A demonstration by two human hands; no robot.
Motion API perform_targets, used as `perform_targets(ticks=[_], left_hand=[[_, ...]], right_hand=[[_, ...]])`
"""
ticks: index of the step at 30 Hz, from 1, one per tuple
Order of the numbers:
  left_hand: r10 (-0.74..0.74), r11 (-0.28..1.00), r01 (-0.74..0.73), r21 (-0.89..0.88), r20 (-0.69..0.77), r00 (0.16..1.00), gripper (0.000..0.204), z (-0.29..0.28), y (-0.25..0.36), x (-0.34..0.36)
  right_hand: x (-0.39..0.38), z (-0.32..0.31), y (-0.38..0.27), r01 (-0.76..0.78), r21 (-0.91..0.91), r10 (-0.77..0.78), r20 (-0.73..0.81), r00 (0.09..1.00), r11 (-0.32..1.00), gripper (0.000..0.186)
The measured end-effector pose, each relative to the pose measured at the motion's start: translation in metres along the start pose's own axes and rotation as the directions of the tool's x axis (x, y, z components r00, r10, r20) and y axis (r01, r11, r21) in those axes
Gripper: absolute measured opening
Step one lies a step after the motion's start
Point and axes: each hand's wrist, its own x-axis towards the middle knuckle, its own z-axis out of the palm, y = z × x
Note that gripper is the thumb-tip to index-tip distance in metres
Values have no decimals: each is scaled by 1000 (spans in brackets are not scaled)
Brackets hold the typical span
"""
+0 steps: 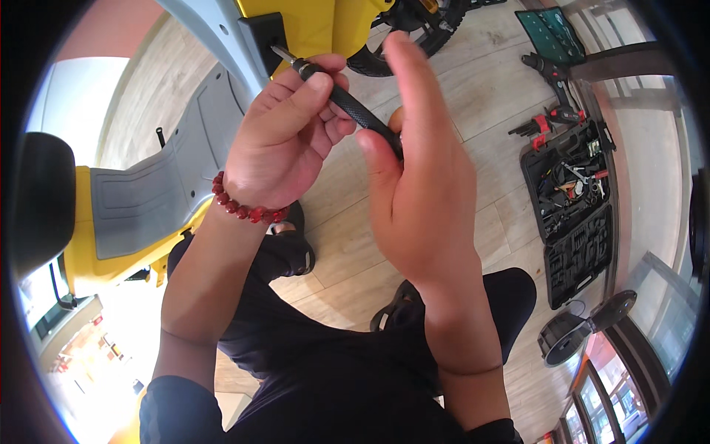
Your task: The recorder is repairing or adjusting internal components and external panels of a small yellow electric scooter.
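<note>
A screwdriver (357, 108) with a slim black textured handle slants across the upper middle of the head view. Its metal tip points up and left, at a black block (264, 38) on the yellow panel (309, 31) of a scooter. Whether the tip is seated in a screw there, I cannot tell. My left hand (288, 126) grips the front of the handle between thumb and fingers, a red bead bracelet (244, 210) on its wrist. Around the handle's rear end is my right hand (427, 166), its thumb against it and the edge of the hand raised; most of its fingers are hidden.
The scooter's grey footboard (151, 174) and black seat (44, 203) are at the left, a black tyre (370, 63) at the top. Along the right lie a cordless drill (553, 78), a red-and-black tool (538, 132), an opened tool case (580, 255) and a green case (551, 33).
</note>
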Motion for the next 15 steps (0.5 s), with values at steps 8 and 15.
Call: perform_targets(ticks=[8,15], left_hand=[[21,999,-21,41,-20,1000,24,0,-1,5],[14,999,-16,-48,-38,999,24,15,4,3]], right_hand=[[-9,-19,-2,-626,760,476,623,621,-178,35],[1,-10,-2,17,-168,29,270,962,986,32]])
